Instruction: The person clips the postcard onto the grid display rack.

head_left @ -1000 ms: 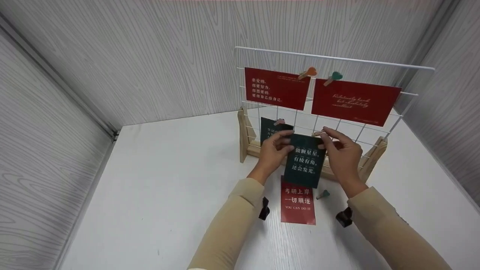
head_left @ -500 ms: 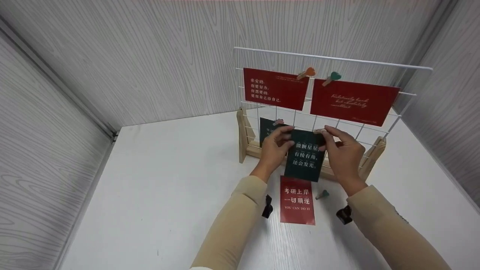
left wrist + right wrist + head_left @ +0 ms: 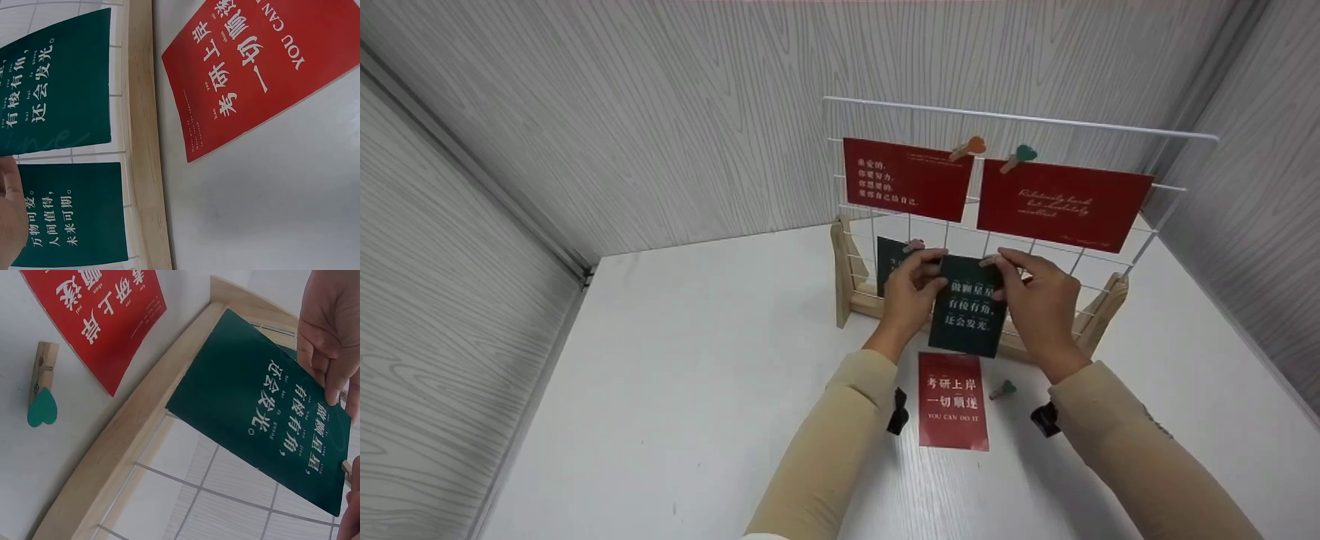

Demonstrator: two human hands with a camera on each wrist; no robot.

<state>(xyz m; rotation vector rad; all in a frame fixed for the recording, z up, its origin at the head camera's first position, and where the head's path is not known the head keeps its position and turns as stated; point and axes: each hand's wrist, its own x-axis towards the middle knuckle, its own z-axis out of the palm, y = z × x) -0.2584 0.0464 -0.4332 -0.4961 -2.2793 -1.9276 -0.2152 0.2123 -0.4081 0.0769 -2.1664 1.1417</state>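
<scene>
My left hand pinches the upper left edge of a dark green card with white writing. The card stands upright in front of the white wire grid. At its top right, my right hand pinches a small wooden clothespin, which overlaps the card's top edge. Whether the clothespin also grips a wire cannot be seen. Partly behind my left hand, another green card hangs on the grid under a pink-topped clothespin.
Two red cards, a left one and a right one, hang above. A red card and a green heart clothespin lie on the white table. Wooden feet hold the grid up.
The green card in my left hand has risen a little towards the grid. My right hand has drawn slightly left, with the clothespin over the card's top edge.
</scene>
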